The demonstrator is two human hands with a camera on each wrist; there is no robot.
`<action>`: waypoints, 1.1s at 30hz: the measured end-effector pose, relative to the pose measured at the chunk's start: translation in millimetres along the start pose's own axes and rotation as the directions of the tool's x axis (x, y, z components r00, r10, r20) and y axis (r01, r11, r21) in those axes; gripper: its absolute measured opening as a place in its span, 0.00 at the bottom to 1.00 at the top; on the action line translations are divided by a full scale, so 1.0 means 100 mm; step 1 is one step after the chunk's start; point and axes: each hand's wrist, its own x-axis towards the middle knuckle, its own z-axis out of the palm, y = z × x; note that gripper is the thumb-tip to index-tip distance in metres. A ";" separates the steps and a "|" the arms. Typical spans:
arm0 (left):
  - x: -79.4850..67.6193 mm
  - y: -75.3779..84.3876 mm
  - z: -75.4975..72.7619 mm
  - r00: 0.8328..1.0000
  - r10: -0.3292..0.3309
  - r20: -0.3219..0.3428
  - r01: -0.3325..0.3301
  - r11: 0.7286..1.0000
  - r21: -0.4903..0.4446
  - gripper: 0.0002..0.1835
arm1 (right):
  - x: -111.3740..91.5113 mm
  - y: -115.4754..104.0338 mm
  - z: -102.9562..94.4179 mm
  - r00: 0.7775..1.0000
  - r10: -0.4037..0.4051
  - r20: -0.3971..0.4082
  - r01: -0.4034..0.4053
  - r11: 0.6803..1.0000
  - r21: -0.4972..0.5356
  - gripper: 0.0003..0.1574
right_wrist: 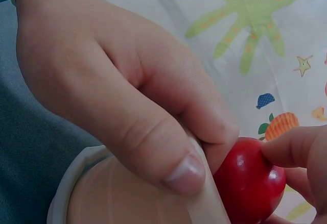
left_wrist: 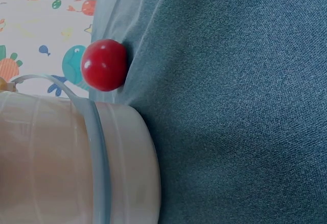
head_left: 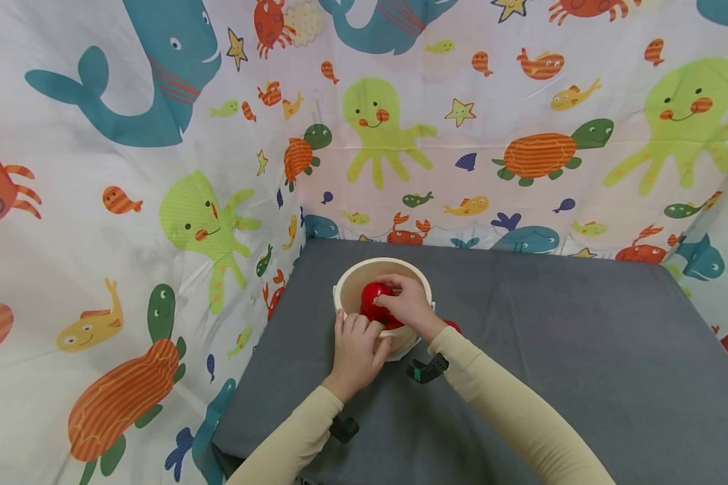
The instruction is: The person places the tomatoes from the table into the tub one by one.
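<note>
A cream bucket [head_left: 347, 296] with a pale handle [left_wrist: 97, 147] stands on the grey-covered table. My left hand [head_left: 358, 347] grips its near rim, the thumb outside the wall; the right wrist view shows this hand [right_wrist: 127, 91] close up. Inside the mouth of the bucket, my right hand [head_left: 408, 303] pinches a shiny red ball [head_left: 373, 296] between thumb and fingers. That red ball [right_wrist: 250, 183] also appears at the rim in the right wrist view. More red shows below it in the bucket, partly hidden by the hands.
Another red ball [left_wrist: 104, 65] lies on the table beside the bucket, mostly hidden behind my right forearm in the head view. Dark grey cloth [head_left: 552, 337] covers the table. A curtain [head_left: 449, 148] printed with sea animals hangs along the back and left sides.
</note>
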 end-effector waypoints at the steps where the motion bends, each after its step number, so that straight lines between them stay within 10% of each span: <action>1: 0.00 0.00 0.00 1.000 0.000 0.002 0.000 1.000 -0.001 0.11 | 0.00 0.00 0.00 1.000 0.000 -0.001 0.000 1.000 0.000 0.27; 33: 0.01 0.03 -0.02 1.000 0.000 0.000 0.000 1.000 -0.031 0.10 | -0.04 0.04 -0.02 0.999 -0.010 -0.033 0.012 0.998 0.054 0.27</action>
